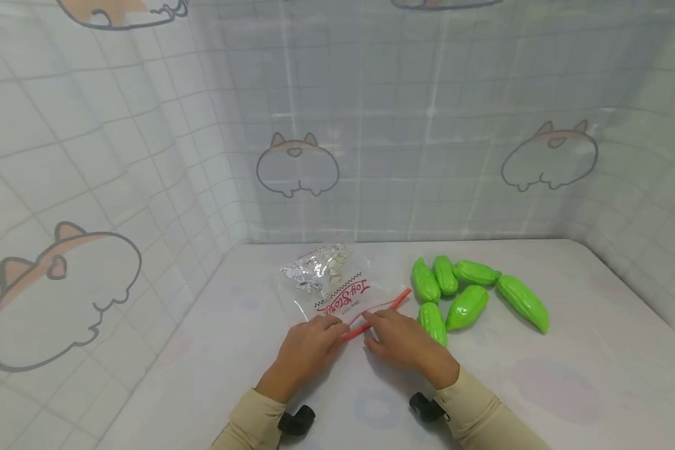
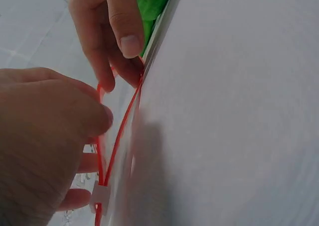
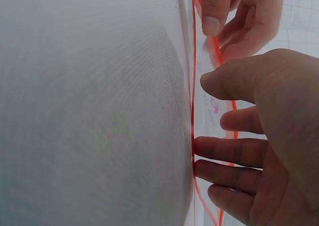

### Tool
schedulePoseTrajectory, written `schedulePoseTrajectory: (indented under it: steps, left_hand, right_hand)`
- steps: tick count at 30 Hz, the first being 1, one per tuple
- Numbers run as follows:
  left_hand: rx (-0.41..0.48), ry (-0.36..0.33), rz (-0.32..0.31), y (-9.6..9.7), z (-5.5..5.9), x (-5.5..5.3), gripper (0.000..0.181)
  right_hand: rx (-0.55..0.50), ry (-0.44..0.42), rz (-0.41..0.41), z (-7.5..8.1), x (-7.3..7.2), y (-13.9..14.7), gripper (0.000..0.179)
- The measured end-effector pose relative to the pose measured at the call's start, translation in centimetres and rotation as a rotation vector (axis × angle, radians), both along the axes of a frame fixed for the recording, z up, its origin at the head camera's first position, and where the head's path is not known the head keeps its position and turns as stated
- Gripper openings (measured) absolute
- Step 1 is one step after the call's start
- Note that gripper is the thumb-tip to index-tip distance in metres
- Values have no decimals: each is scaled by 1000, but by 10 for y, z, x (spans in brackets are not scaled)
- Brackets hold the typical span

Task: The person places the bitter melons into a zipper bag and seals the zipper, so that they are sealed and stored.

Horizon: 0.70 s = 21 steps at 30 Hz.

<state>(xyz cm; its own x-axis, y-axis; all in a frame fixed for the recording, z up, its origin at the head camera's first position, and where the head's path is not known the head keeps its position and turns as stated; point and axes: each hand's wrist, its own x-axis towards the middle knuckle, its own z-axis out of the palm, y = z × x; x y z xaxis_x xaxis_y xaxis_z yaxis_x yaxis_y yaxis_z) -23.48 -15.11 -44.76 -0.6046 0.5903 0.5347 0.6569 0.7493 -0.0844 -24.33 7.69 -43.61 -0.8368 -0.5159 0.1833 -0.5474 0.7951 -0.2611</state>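
A clear zip bag [image 1: 292, 300] with red lettering and cartoon figures lies flat, its red zip edge [image 1: 399, 300] toward me. Its mouth gapes between two red strips in both wrist views, and a whitish slider [image 2: 101, 196] sits where they meet. My left hand [image 1: 310, 345] pinches the upper strip, thumb on one side and fingers on the other. With fingers extended, my right hand [image 1: 402, 340] reaches into the mouth; its fingertips [image 3: 202, 146] touch the lower strip, and the thumb stands apart.
Several shiny green pod-shaped pieces [image 1: 467, 307] lie to the right of the bag, one of them [image 1: 432, 322] close by my right hand. White tabletop [image 1: 219, 350] surrounds everything. Curtains with a grid and animal drawings [image 1: 298, 165] stand behind and at both sides.
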Motion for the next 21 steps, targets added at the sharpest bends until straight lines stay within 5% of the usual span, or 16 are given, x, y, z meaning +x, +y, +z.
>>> schedulePoseTrajectory:
  steps: [9, 16, 21]
  left_hand:
    - [-87, -65, 127, 4, 4, 8, 16]
    - [-145, -128, 288, 3, 5, 11, 22]
    - [-117, -147, 341, 2, 4, 11, 31]
  right_hand:
    - [-9, -15, -32, -2, -2, 1, 60]
    - [-39, 1, -24, -2, -1, 1, 46]
    - [-20, 1, -24, -1, 0, 1, 41]
